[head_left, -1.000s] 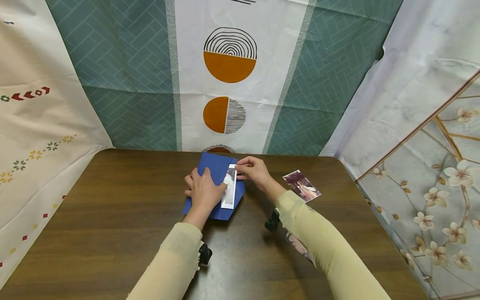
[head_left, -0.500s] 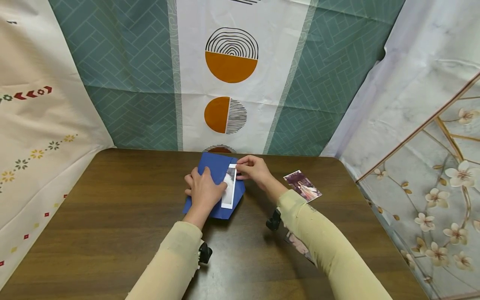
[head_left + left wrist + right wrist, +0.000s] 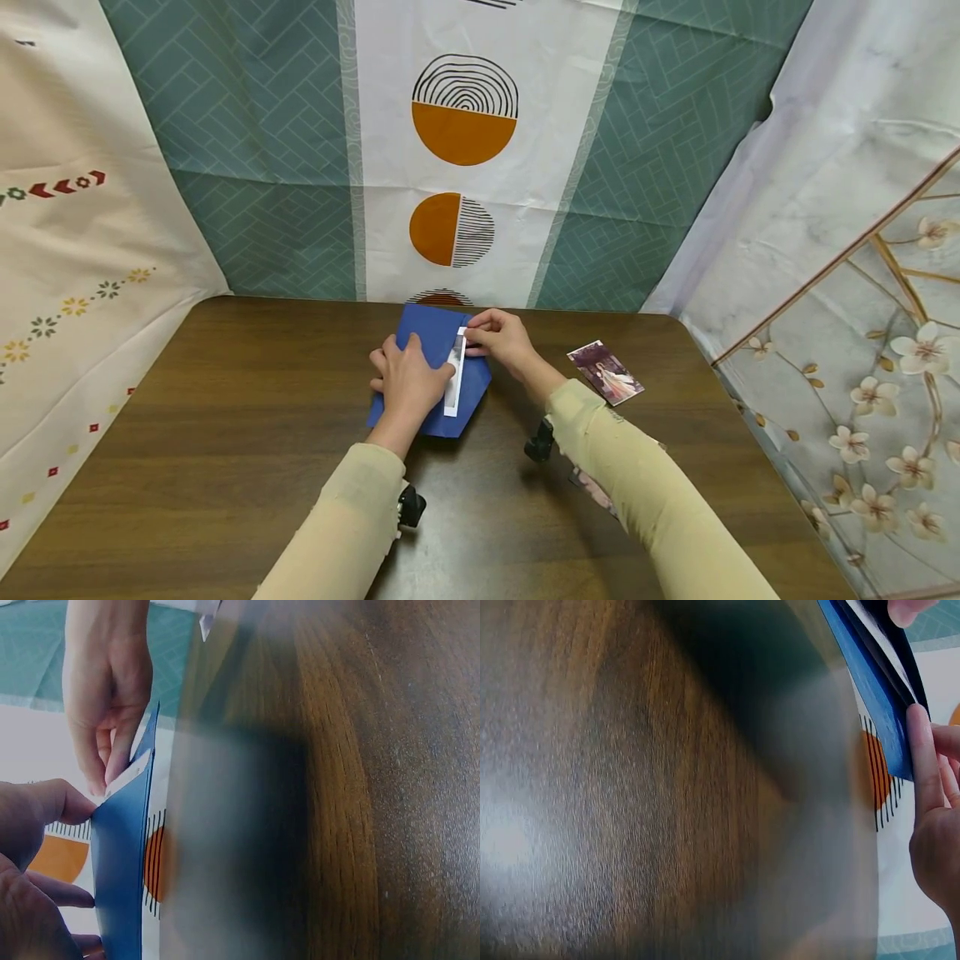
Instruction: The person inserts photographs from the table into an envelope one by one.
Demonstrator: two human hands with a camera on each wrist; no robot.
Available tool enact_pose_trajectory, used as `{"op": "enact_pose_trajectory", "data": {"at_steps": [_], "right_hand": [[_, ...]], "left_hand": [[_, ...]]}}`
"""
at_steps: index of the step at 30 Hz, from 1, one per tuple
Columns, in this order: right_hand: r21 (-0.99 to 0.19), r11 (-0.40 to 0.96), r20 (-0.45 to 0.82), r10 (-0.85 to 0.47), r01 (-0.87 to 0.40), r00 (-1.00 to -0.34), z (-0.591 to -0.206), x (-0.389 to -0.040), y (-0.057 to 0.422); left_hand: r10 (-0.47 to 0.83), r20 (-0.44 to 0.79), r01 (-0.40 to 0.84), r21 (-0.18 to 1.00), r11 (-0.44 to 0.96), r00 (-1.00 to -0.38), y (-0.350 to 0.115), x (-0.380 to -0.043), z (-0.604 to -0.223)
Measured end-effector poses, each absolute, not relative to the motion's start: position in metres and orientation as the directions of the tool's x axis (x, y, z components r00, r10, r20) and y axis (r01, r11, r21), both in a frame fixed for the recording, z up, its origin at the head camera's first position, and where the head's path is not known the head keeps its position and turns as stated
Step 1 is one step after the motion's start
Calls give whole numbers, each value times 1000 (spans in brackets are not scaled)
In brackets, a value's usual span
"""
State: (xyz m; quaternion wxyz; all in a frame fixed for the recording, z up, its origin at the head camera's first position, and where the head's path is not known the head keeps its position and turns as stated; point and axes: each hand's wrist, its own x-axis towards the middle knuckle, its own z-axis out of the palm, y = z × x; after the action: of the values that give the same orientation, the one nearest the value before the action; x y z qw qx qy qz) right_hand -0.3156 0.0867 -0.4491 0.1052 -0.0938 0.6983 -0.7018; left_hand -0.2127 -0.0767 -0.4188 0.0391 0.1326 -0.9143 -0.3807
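Note:
A blue envelope (image 3: pixel 430 323) lies on the table, its flap spread to the right. A white-bordered photo (image 3: pixel 453 392) is partly inside it, and a narrow upright strip still shows. My left hand (image 3: pixel 408 379) rests on the envelope with fingers spread; in the left wrist view its thumb (image 3: pixel 73 806) touches the edge of the envelope's mouth. With thumb and fingers my right hand (image 3: pixel 504 340) pinches the photo near its upper right edge. In the right wrist view the photo's white edge (image 3: pixel 877 637) shows between the envelope's blue layers.
A purple-toned photo (image 3: pixel 604 372) lies on the brown wooden table (image 3: pixel 247 458), right of the right hand. A pinkish picture (image 3: pixel 595 490) is partly hidden under the right forearm. Patterned cloths (image 3: pixel 285 233) hang behind the table and at both sides.
The right hand has moved slightly left with the photo, which has slid further into the envelope; the visible strip is narrower. My left hand has stayed in place.

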Motion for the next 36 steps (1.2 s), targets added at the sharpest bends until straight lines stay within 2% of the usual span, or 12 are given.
{"op": "enact_pose_trajectory", "data": {"at_steps": [5, 15, 18, 36], "right_hand": [[-1000, 14, -8, -288, 4, -958, -449, -315, 83], [-970, 220, 22, -343, -104, -939, -438, -317, 88], [-964, 240, 24, -344, -112, -939, -437, -317, 87], [-998, 64, -11, -260, -6, -966, -443, -322, 80]], "left_hand": [[-283, -30, -219, 709, 670, -959, -77, -212, -419], [-285, -23, -216, 713, 667, -958, -76, -212, -418], [-286, -22, -216, 712, 668, -958, -76, -212, -418], [-295, -7, -208, 724, 658, -956, -74, -212, -416]]}}
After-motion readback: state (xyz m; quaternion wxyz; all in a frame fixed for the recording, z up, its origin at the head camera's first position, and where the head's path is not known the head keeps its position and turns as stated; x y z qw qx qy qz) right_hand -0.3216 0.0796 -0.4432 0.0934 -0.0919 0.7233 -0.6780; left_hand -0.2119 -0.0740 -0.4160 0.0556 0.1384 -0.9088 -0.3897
